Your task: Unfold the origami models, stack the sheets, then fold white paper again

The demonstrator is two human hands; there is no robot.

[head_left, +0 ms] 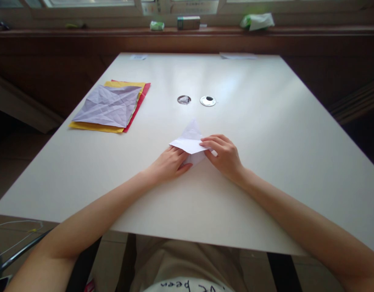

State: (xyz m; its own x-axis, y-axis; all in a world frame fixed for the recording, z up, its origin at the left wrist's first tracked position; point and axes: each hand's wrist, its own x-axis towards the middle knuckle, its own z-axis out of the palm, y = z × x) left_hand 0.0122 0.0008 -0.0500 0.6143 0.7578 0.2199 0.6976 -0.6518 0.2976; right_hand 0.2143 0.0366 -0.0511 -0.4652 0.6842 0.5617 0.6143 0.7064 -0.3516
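A folded sheet of pale paper (188,145) lies on the white table in front of me, one pointed corner directed away from me and a flap raised across its middle. My left hand (171,162) rests flat at its left side, the fingertips tucked under the raised flap and hidden there, the thumb stretched out over the lower part. From the right, my right hand (223,154) pinches the flap's right edge between thumb and fingers.
Left of the hands, a creased lilac sheet (109,105) tops a pile with yellow (95,127) and red paper (138,107). Two round grommets (208,101) sit in the white table (250,194). A small box (188,23) and a tissue pack (258,21) stand on the ledge.
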